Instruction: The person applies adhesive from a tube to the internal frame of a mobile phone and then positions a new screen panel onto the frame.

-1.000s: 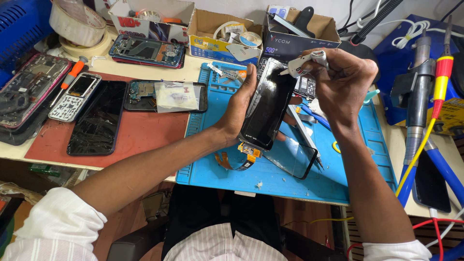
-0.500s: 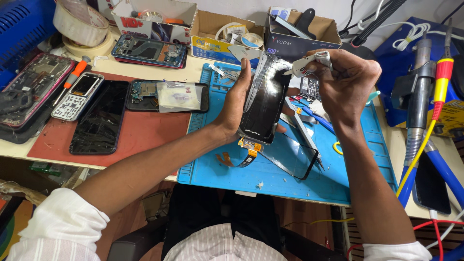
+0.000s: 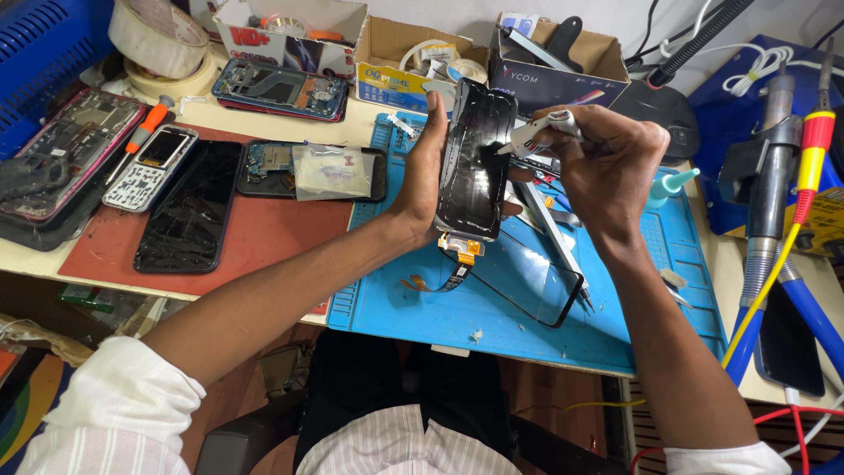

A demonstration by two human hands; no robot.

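My left hand (image 3: 425, 176) holds a black phone display panel (image 3: 476, 158) upright above the blue work mat (image 3: 527, 308). A short flex cable with an orange connector (image 3: 461, 255) hangs from the panel's lower end. My right hand (image 3: 607, 167) grips a small white tube with a pointed nozzle (image 3: 538, 134), and the nozzle tip touches the panel's right side. A thin black frame (image 3: 536, 281) lies flat on the mat under both hands.
A red mat (image 3: 255, 237) on the left carries a black phone, a keypad phone (image 3: 149, 167) and an opened phone with a plastic bag. Cardboard boxes (image 3: 413, 62) and tape rolls (image 3: 158, 40) line the back. Soldering tools and cables (image 3: 782, 176) stand at the right.
Both hands and the panel have stayed in nearly the same place above the mat. The nozzle tip has shifted slightly along the panel's right edge.
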